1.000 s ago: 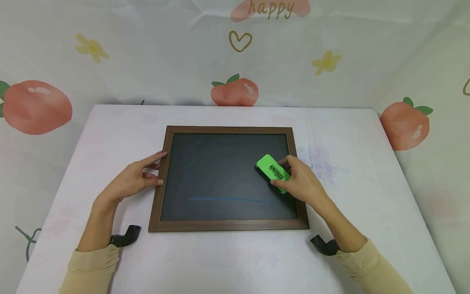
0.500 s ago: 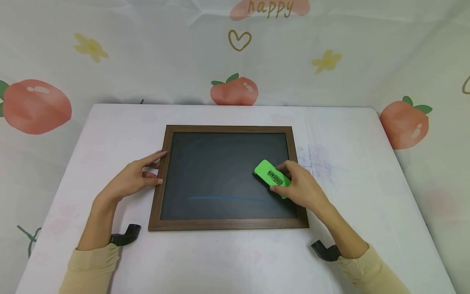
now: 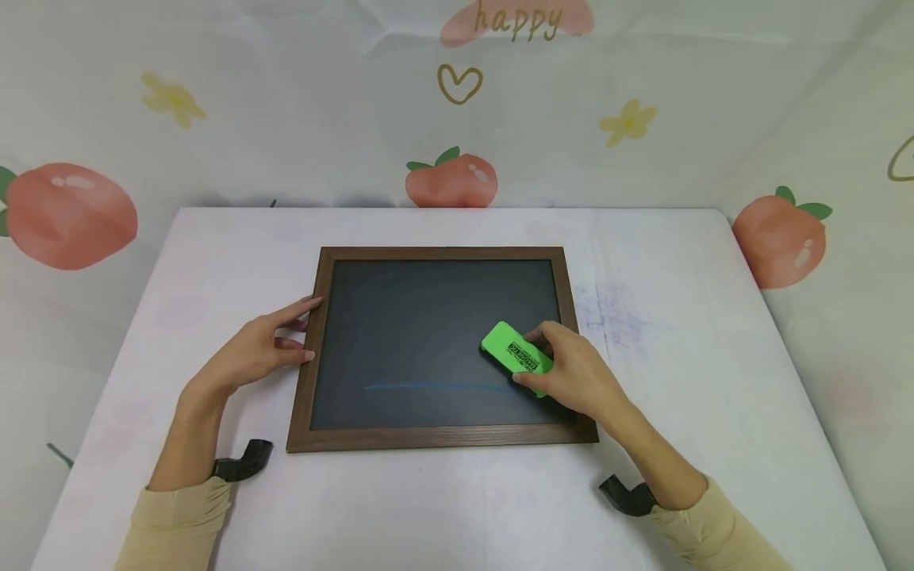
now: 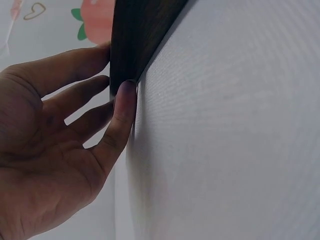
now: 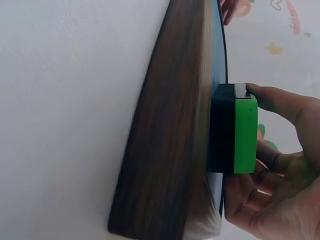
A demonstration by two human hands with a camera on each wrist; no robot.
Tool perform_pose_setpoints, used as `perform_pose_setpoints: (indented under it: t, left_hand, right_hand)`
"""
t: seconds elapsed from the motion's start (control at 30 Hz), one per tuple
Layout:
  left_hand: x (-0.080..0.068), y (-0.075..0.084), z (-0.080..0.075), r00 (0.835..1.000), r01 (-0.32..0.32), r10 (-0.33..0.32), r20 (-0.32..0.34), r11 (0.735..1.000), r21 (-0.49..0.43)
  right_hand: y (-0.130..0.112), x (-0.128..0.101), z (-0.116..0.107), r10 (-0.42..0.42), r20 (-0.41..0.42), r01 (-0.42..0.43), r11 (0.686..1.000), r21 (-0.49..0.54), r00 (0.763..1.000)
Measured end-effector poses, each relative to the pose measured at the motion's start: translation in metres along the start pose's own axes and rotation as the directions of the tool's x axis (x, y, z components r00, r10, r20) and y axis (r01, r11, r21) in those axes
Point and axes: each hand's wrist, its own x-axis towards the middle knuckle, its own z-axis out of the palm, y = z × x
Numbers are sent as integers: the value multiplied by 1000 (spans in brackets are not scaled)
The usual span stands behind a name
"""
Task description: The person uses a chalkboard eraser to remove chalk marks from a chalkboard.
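Since the earlier frames the green eraser (image 3: 516,357) has slid left and nearer across the board, carried by the right hand (image 3: 571,377), and now sits just above the right end of the faint blue line (image 3: 443,387); the left hand (image 3: 253,349) has stayed put. The chalkboard (image 3: 428,341) lies flat in the middle of the white table (image 3: 678,381), its wooden frame (image 3: 439,437) well back from every table edge, with bare tabletop on the left, the right and the near side. To the left of the eraser most of the dark surface is free. The right hand grips the eraser between thumb and curled fingers, its black felt side pressed flat on the board, as the right wrist view shows. The left hand lies relaxed and mostly straight, fingertips (image 4: 125,92) touching the frame's left edge and holding nothing. The eraser is a bright green block with a black printed label on top, angled so that its far end points left.
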Motion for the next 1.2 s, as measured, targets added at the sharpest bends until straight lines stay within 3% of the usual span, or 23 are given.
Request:
perform_pose_setpoints:
  t: [0.87,1.2]
  left_hand:
    - [-1,0,1,1000,2,-2,-1,999,-34]
    - [0,-1,1,1000,3,-3,-6,1000,-1]
  right_hand:
    - [-25,-3,21,-24,-11,24,1000,4,1000]
    - [-34,1,29,-46,8,45,999,10,999]
